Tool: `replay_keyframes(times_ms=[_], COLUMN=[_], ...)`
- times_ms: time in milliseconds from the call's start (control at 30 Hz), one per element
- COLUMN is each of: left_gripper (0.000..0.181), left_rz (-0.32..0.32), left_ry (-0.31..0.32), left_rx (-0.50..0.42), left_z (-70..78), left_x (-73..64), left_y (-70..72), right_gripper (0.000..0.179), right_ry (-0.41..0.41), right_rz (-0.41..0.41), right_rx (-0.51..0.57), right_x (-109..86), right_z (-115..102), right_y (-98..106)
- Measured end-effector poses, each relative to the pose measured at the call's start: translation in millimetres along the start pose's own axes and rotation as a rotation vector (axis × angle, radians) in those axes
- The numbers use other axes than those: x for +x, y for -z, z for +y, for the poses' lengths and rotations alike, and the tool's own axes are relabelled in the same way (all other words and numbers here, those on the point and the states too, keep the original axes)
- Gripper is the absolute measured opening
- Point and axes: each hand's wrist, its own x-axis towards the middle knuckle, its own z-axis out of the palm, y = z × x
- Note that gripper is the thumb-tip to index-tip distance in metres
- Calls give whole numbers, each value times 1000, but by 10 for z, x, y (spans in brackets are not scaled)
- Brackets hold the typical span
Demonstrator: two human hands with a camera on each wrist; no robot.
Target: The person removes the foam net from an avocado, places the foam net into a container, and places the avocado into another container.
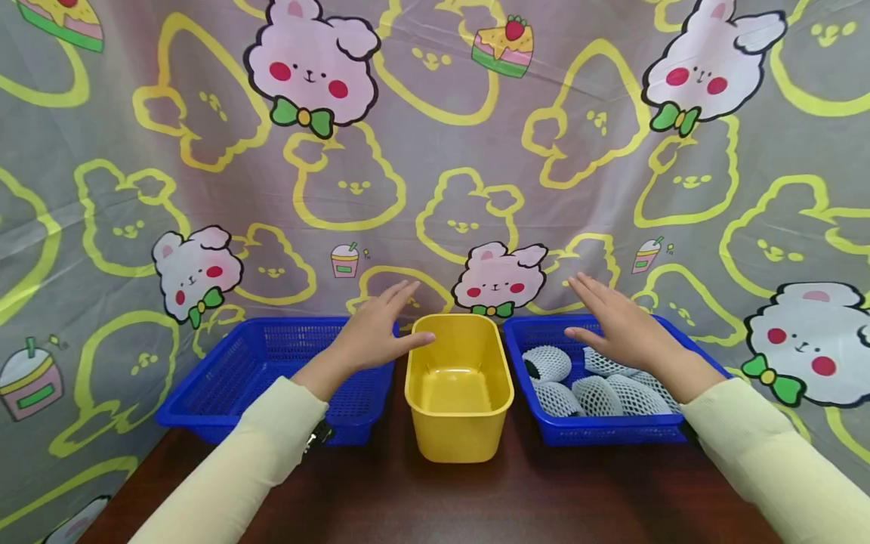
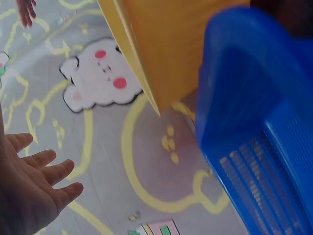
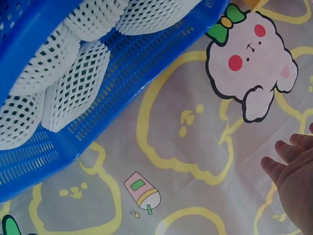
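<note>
My left hand [image 1: 375, 330] hovers above the right side of the left blue basket [image 1: 224, 419], fingers extended and nothing held. Over the right blue basket [image 1: 612, 434] floats my right hand [image 1: 628, 332], its fingers also straight and holding nothing. Several objects wrapped in white foam netting [image 1: 635, 394] lie in that right basket; the right wrist view shows the netted objects [image 3: 78, 85] closer, dark green peeking through the mesh. Between the baskets stands a yellow bin [image 1: 458, 438] with no contents visible. The left basket's visible floor is bare.
A dark reddish-brown table [image 1: 435, 499] carries all three containers. Right behind them hangs a grey cloth [image 1: 435, 151] printed with rabbits and yellow outlines. The containers' raised rims stand close side by side.
</note>
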Motion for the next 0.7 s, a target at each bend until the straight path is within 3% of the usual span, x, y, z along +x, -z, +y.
replay_keyframes(times_ms=[300,533,700], left_gripper=[84,80,76], left_rz=[-4,-3,-13], left_ry=[-64,-80,-74], left_rx=[-29,-162,-309], left_z=[262,444,579], left_x=[-98,-158,-185], left_y=[-148,-336,-442], right_gripper=[80,78,77], right_ry=[-59,-112,-145], right_rz=[-38,-33,-32], right_rx=[28,79,92], right_x=[-164,-285,-330], right_z=[-9,13,29], right_y=[-17,-1,-32])
